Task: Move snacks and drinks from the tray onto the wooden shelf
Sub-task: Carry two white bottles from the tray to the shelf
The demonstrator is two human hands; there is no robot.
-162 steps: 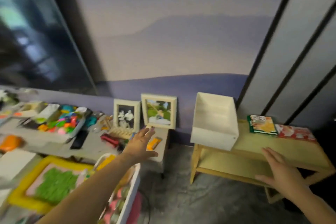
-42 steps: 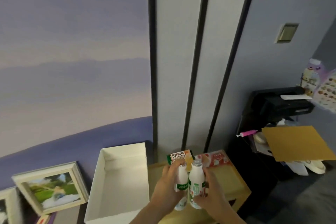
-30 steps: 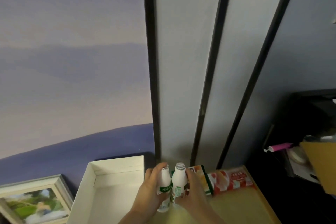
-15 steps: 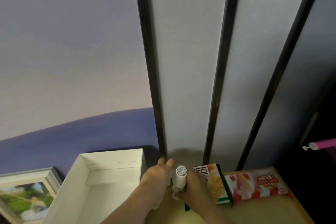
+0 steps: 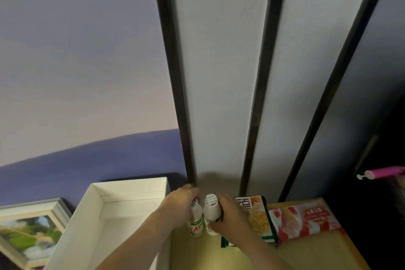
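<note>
The left hand [image 5: 179,203] grips one small milk bottle [image 5: 195,219] and the right hand [image 5: 230,215] grips the other [image 5: 210,211]. The bottles stand upright and touching on the wooden shelf [image 5: 317,252], probably to keep a tidy row left of the snack packets [image 5: 258,217].

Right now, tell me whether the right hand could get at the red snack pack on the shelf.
Probably yes: the red snack pack lies flat just right of the right hand, nothing over it. But that hand grips a white bottle and must let go first.

Left hand [image 5: 179,205], right hand [image 5: 230,215] side by side (each grip curled round bottle).
</note>
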